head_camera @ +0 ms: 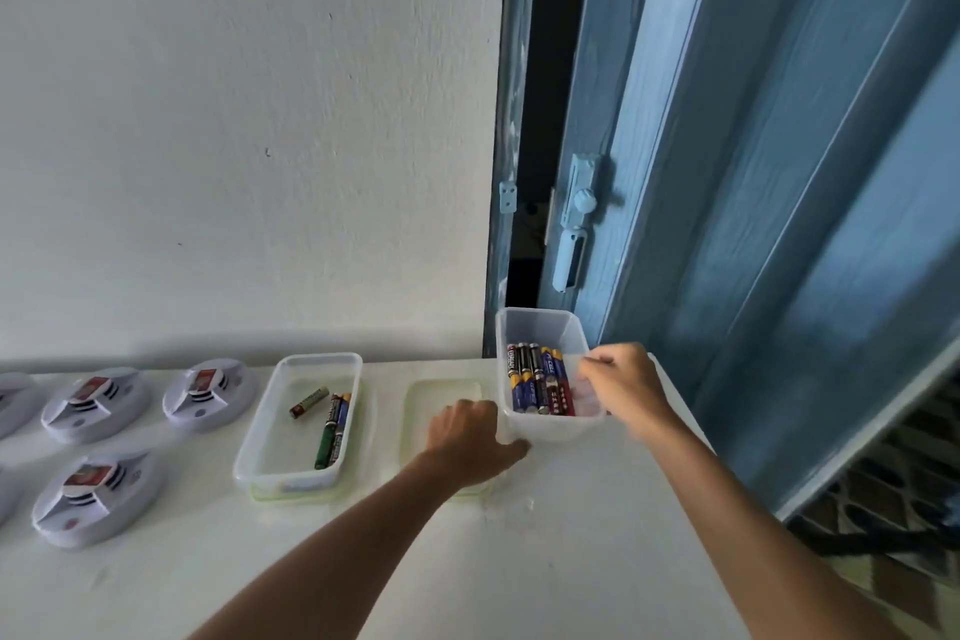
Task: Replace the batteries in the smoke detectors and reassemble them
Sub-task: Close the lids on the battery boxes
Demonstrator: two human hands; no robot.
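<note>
Several white smoke detectors (208,395) lie at the table's left, each with a red-labelled piece on top. A clear tub (543,327) at the back right holds several upright-packed batteries (537,382). My right hand (626,387) grips that tub's right rim. My left hand (470,437) rests knuckles-up on a clear lid (441,392) lying flat beside the tub, thumb touching the tub's front corner. Another clear tub (298,424) in the middle holds a few loose batteries (332,429).
The white table (467,561) stands against a white wall. A blue door (753,172) with a knob stands ajar just behind the right tub. The table's right edge drops to a patterned floor (893,473).
</note>
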